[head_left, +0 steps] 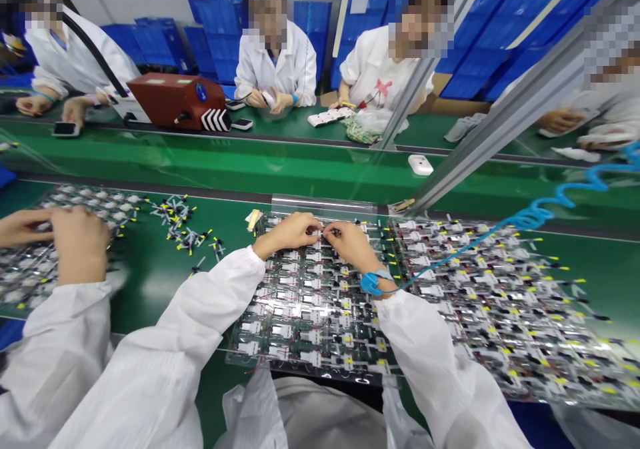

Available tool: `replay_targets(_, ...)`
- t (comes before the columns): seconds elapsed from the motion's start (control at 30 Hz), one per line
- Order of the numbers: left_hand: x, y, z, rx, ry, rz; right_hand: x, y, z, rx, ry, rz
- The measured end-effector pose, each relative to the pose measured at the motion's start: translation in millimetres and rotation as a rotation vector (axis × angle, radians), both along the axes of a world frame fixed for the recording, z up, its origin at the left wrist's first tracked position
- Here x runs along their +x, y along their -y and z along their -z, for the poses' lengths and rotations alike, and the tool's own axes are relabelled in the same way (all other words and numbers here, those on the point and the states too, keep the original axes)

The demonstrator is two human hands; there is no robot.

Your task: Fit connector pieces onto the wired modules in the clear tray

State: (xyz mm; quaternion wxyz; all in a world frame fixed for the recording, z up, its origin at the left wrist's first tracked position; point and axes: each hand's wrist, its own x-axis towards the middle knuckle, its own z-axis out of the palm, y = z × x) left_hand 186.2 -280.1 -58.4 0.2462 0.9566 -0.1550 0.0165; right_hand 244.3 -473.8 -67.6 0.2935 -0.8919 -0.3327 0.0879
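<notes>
My left hand (296,231) and my right hand (349,242) meet above the far part of a clear tray (325,349) filled with rows of small white-and-green electronic parts. Both hands are closed, fingertips pinched close together. Whatever they pinch is too small to name. Thin red wires and yellow-tipped black pieces show among the parts. A blue wrist strap (376,282) circles my right wrist, and its coiled blue cord (535,214) runs off to the right.
A second filled tray (500,302) lies at right. Loose yellow-tipped pieces (183,222) are heaped at left, beside a co-worker's hands (80,236) over another tray. A metal post (480,129) slants up beyond the trays. Several co-workers sit across the green conveyor (225,162).
</notes>
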Motion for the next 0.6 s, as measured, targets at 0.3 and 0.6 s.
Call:
replay_targets(0.3,1.8,-1.6,5.8,0.02,0.027,0.023,-0.4,-1.5,1.0,-0.017,-0.005,-0.011)
replay_targets(0.6,1.1,-0.6,2.5,0.046,-0.005,0.019,-1.9,-2.7,3.3,-0.024,-0.008,0.025)
